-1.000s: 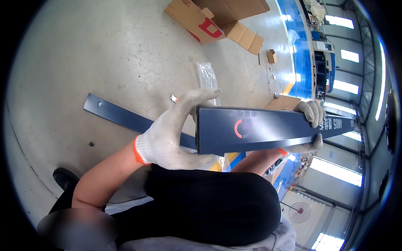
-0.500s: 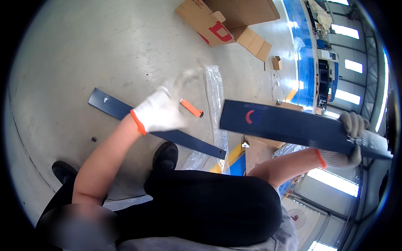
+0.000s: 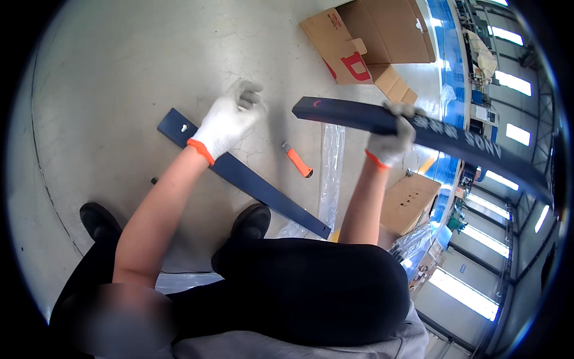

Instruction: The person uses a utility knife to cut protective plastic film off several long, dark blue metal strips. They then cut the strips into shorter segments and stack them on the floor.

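Presently the right hand (image 3: 391, 134), in a white work glove with an orange cuff, is closed round a long dark-blue metal panel (image 3: 418, 134) and holds it raised off the floor. It grips the panel partway along, with the near end jutting toward the middle of the picture and the far end running off to the right edge. The left hand (image 3: 227, 122), gloved alike, is free: its fingers are loosely spread and half-curled, it holds nothing, and it hangs in the air above the floor, well apart from the raised panel.

Below the left hand a second dark-blue panel (image 3: 239, 173) lies flat on the concrete floor (image 3: 107, 90), slanting from upper left toward the person's shoes. An orange-handled utility knife (image 3: 297, 160) lies on the floor between the two hands, just beside a sheet of clear plastic wrap (image 3: 332, 173). Flattened cardboard (image 3: 365, 42) lies further off, and a smaller cardboard box (image 3: 409, 200) stands near the right forearm.

Judgement on progress: one panel appears to be out of its wrapping and in hand, carried by one hand only. The other remains on the floor, untouched. Whether further panels are still packed cannot be told. I judge the handling to be at an early-to-middle stage, with the floor panel and the loose packing yet to be dealt with.
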A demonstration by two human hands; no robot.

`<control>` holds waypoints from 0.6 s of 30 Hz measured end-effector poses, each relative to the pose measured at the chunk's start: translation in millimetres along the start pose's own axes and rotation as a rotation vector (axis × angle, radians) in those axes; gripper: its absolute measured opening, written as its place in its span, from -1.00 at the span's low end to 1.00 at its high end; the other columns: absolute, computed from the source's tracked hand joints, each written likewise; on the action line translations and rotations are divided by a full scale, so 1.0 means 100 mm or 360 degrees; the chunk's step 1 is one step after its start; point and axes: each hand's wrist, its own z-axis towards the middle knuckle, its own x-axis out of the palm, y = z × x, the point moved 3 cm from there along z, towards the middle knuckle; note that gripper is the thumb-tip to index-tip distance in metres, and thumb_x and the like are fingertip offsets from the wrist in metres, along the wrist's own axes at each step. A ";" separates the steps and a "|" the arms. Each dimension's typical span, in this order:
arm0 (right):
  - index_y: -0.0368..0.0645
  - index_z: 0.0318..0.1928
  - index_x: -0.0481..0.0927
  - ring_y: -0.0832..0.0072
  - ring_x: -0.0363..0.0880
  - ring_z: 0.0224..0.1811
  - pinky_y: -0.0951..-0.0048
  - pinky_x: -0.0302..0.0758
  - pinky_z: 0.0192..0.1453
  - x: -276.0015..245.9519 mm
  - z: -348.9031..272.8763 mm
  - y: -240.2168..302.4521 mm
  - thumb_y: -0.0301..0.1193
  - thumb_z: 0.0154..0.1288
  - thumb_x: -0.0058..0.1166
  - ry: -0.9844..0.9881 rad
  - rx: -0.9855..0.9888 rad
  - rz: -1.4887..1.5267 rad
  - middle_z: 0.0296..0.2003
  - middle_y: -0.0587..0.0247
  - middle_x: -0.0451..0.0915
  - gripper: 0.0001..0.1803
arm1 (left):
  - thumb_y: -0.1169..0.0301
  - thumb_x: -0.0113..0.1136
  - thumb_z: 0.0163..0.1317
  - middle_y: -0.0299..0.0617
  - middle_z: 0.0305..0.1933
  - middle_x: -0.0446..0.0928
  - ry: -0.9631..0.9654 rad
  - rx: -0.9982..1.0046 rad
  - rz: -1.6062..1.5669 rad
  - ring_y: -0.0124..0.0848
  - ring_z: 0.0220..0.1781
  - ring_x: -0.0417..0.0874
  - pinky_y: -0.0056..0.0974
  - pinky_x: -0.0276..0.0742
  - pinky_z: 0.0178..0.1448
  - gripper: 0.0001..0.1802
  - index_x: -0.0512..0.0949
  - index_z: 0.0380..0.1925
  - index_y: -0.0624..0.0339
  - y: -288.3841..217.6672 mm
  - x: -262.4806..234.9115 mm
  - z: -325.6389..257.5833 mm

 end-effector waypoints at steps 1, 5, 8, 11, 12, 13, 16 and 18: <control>-0.14 0.19 0.46 0.37 0.55 -0.10 0.12 0.57 0.30 0.14 -0.02 0.28 -0.53 0.10 0.04 0.0003 -0.0054 0.0066 -0.17 0.32 0.46 -0.44 | 0.34 0.38 0.38 -0.04 0.20 0.61 0.0116 0.0031 -0.0027 -0.37 0.16 0.67 -0.23 0.61 0.34 -0.27 0.40 0.50 0.35 -0.06 0.04 -0.04; -0.11 0.20 0.46 0.50 0.41 -0.19 0.25 0.44 0.13 0.17 -0.08 1.06 -0.43 0.12 0.12 0.0387 -0.0237 0.0463 -0.26 0.45 0.35 -0.45 | 0.39 0.44 0.31 0.03 0.30 0.57 0.0660 0.0179 -0.0328 -0.36 0.24 0.64 -0.23 0.60 0.37 -0.07 0.22 0.63 0.33 -0.42 0.32 -0.37; -0.12 0.16 0.46 0.50 0.46 -0.17 0.24 0.45 0.12 0.12 -0.13 1.37 -0.45 0.08 0.24 0.0450 -0.0210 0.0902 -0.28 0.47 0.41 -0.43 | 0.44 0.45 0.27 0.06 0.35 0.54 0.0938 0.0114 -0.0723 -0.36 0.30 0.61 -0.22 0.60 0.36 0.01 0.14 0.67 0.34 -0.69 0.57 -0.60; -0.13 0.17 0.46 0.49 0.50 -0.19 0.22 0.52 0.16 0.04 -0.21 1.54 -0.45 0.07 0.28 0.0441 -0.0180 0.1075 -0.29 0.47 0.45 -0.41 | 0.51 0.45 0.24 -0.01 0.30 0.59 0.1031 0.0104 -0.0796 -0.37 0.28 0.65 -0.21 0.62 0.35 -0.07 0.24 0.60 0.37 -0.92 0.69 -0.70; -0.14 0.21 0.46 0.50 0.53 -0.18 0.22 0.54 0.19 0.00 -0.22 1.57 -0.45 0.08 0.29 0.0411 -0.0182 0.1084 -0.29 0.47 0.46 -0.38 | 0.52 0.45 0.23 -0.03 0.27 0.61 0.1077 0.0094 -0.0701 -0.37 0.26 0.66 -0.21 0.62 0.35 -0.09 0.28 0.58 0.37 -1.01 0.69 -0.72; -0.14 0.25 0.46 0.50 0.55 -0.18 0.22 0.56 0.22 -0.05 -0.24 1.58 -0.45 0.08 0.30 0.0380 -0.0182 0.1094 -0.29 0.47 0.48 -0.35 | 0.52 0.45 0.23 -0.05 0.25 0.62 0.1121 0.0083 -0.0605 -0.37 0.24 0.68 -0.21 0.61 0.36 -0.12 0.31 0.55 0.36 -1.06 0.71 -0.74; -0.13 0.41 0.46 0.49 0.62 -0.04 0.21 0.61 0.28 -0.12 -0.33 1.63 -0.43 0.13 0.34 0.0321 -0.0191 0.1085 -0.21 0.42 0.53 -0.23 | 0.56 0.47 0.20 -0.08 0.17 0.66 0.1035 0.0243 -0.0577 -0.36 0.20 0.72 -0.21 0.60 0.40 -0.11 0.34 0.55 0.35 -1.09 0.80 -0.80; -0.18 0.35 0.48 0.44 0.64 -0.04 0.26 0.63 0.24 -0.17 -0.35 1.70 -0.41 0.12 0.40 0.0036 -0.0333 0.0831 -0.14 0.33 0.54 -0.26 | 0.60 0.46 0.18 -0.06 0.19 0.67 0.0987 0.0345 -0.0558 -0.35 0.24 0.72 -0.19 0.59 0.44 -0.03 0.27 0.61 0.33 -1.10 0.84 -0.80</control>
